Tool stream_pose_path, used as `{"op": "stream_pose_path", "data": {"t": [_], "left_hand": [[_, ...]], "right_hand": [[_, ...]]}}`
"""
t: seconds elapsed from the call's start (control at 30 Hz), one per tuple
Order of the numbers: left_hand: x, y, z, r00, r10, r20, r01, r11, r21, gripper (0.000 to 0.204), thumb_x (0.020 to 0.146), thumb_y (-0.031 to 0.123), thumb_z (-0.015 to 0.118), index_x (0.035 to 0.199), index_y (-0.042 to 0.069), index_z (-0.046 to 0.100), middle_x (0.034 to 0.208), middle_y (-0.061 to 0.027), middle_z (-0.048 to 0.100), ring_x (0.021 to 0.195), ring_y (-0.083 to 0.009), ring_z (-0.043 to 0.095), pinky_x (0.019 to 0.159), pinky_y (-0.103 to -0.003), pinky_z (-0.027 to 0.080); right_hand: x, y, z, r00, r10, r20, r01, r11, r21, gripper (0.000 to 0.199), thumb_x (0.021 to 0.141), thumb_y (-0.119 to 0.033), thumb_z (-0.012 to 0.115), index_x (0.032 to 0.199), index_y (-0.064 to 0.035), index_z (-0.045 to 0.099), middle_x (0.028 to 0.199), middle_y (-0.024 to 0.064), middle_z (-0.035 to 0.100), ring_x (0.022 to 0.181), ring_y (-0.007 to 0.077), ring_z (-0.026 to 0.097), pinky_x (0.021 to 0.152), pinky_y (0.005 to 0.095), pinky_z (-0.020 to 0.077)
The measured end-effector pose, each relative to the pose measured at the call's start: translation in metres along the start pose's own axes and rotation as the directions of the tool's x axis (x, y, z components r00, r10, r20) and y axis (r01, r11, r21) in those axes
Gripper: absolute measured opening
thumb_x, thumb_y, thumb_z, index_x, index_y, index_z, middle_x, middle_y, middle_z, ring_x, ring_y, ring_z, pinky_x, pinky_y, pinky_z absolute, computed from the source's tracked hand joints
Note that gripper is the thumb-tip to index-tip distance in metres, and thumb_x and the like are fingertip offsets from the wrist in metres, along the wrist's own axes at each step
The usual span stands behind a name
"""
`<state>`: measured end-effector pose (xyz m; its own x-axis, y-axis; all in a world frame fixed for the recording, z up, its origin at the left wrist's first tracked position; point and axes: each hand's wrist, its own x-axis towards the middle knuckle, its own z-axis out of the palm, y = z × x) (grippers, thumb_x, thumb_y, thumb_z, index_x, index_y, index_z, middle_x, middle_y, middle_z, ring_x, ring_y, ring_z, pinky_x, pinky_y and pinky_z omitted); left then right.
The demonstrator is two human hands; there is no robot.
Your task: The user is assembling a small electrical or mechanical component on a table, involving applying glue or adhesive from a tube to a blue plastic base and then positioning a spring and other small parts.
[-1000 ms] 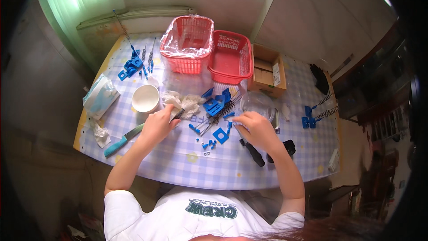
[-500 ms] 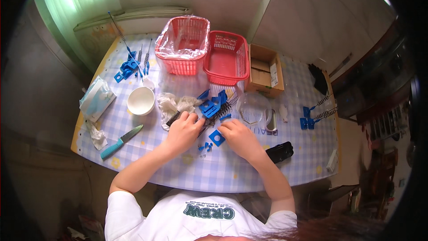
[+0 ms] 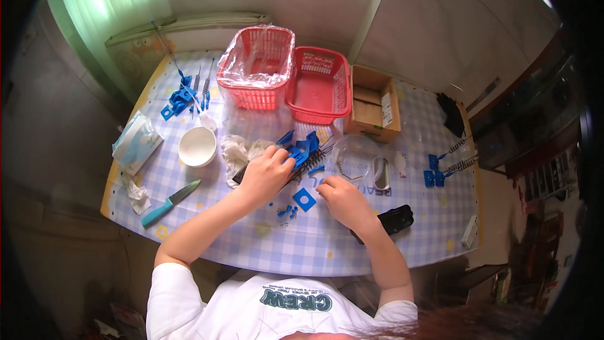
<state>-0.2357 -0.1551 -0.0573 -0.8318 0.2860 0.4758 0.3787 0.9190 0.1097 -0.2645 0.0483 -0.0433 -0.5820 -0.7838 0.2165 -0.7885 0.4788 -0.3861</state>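
Note:
My left hand (image 3: 269, 170) is at the pile in the middle of the table, its fingers curled down beside several blue plastic pieces (image 3: 302, 153) and dark coil springs (image 3: 309, 164). Whatever its fingertips pinch is hidden. My right hand (image 3: 341, 196) rests lower and to the right, with fingers bent together; I cannot make out anything in them. Just left of it lies a flat blue square plate (image 3: 304, 199) with a hole in it. Several tiny blue parts (image 3: 289, 211) are scattered between my forearms. A narrow blue piece (image 3: 316, 169) lies above the right fingertips.
Two red baskets (image 3: 318, 112) and a cardboard box (image 3: 374, 129) stand at the back. At left are a white bowl (image 3: 197, 147), a tissue pack (image 3: 136, 141) and a knife (image 3: 170, 204) with a turquoise handle. A black case (image 3: 396, 219) lies by my right forearm; blue-and-spring assemblies (image 3: 434, 173) lie far right.
My left hand has moved slightly up and right over the pile. The right hand has drawn a little down and right, away from the narrow blue piece.

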Motion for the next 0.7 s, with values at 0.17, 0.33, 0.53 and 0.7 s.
{"op": "stream_pose_path", "data": {"t": [0.17,0.33,0.53,0.7], "left_hand": [[-0.008,-0.001,0.001,0.991,0.057,-0.122,-0.058,0.998,-0.007,0.012,0.059,0.009,0.057,0.070,0.006,0.053,0.072,-0.0029,0.050,0.068,-0.0177,0.050,0.050,-0.026,0.043],[-0.021,0.022,-0.025,0.951,0.126,-0.281,-0.151,0.986,-0.069,0.019,0.057,0.008,0.058,0.076,0.005,0.058,0.072,-0.0025,0.051,0.058,-0.0155,0.049,0.046,-0.026,0.041],[-0.028,0.029,-0.031,0.872,0.386,-0.300,-0.416,0.908,-0.041,0.014,0.061,0.008,0.060,0.075,0.006,0.059,0.067,0.0011,0.047,0.056,-0.0101,0.047,0.043,-0.021,0.037],[-0.032,0.027,-0.035,0.919,0.336,-0.208,-0.355,0.933,-0.060,0.018,0.058,0.006,0.060,0.076,0.006,0.060,0.068,0.0009,0.049,0.055,-0.0109,0.047,0.041,-0.023,0.037]], "right_hand": [[0.000,-0.004,-0.008,0.996,0.028,-0.083,-0.017,0.991,0.134,0.010,0.071,-0.005,0.059,0.080,0.0000,0.059,0.076,0.0088,0.055,0.071,0.0222,0.056,0.063,0.0306,0.0445],[-0.003,-0.012,-0.002,0.898,0.348,0.269,-0.384,0.321,0.866,0.039,0.077,-0.008,0.058,0.113,-0.0004,0.046,0.098,0.0082,0.054,0.075,0.0117,0.055,0.065,0.0238,0.0460],[-0.003,-0.005,-0.013,0.933,0.344,0.104,-0.260,0.448,0.855,0.047,0.075,-0.011,0.061,0.117,0.0000,0.042,0.103,0.0107,0.049,0.074,0.0105,0.053,0.061,0.0237,0.0462],[0.019,-0.013,-0.019,0.969,0.245,-0.046,-0.203,0.884,0.422,0.029,0.071,-0.005,0.059,0.099,0.0002,0.054,0.090,0.0102,0.056,0.074,0.0172,0.056,0.063,0.0254,0.0457]]}}
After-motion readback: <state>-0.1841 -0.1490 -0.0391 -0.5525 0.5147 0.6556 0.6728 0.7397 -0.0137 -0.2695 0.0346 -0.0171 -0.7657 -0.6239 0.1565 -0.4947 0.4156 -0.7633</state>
